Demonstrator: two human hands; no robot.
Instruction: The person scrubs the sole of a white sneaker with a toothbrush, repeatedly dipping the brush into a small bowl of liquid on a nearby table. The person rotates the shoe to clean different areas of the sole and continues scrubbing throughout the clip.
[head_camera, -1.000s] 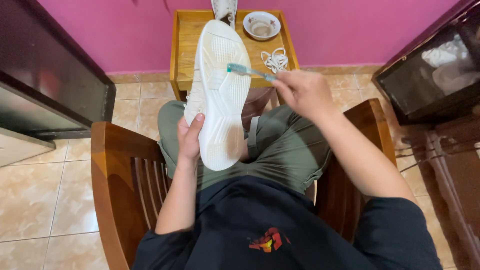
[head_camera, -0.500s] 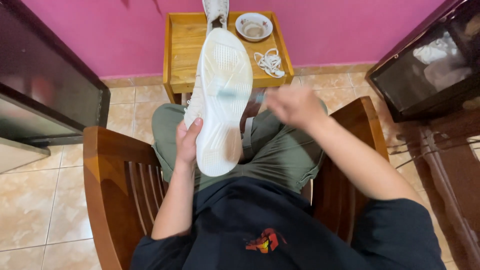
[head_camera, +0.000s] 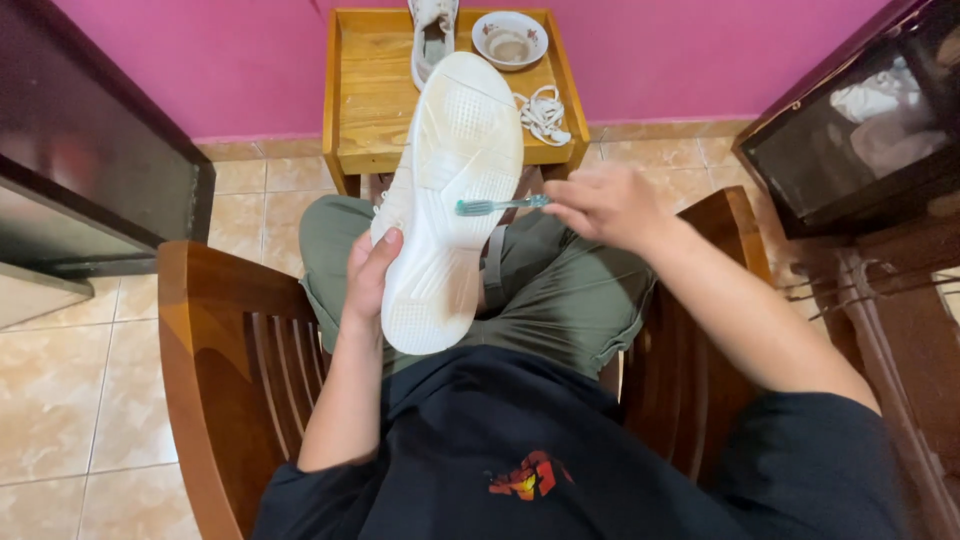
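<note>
My left hand (head_camera: 370, 275) grips a white sneaker (head_camera: 450, 190) from its left side, sole turned up toward me, over my lap. My right hand (head_camera: 605, 205) holds a teal toothbrush (head_camera: 500, 206) by the handle, its bristle end lying across the middle of the sole. I sit in a wooden chair (head_camera: 215, 340) in green trousers and a dark shirt.
A small wooden table (head_camera: 375, 100) stands ahead against the pink wall, bearing a second white shoe (head_camera: 432, 28), a small bowl (head_camera: 510, 38) and white laces (head_camera: 545, 115). Dark cabinets flank me at left (head_camera: 90, 180) and right (head_camera: 860, 140). The floor is tiled.
My right hand has moved the toothbrush down the sole, from near the toe to the middle. The shoe stays held in my left hand.
</note>
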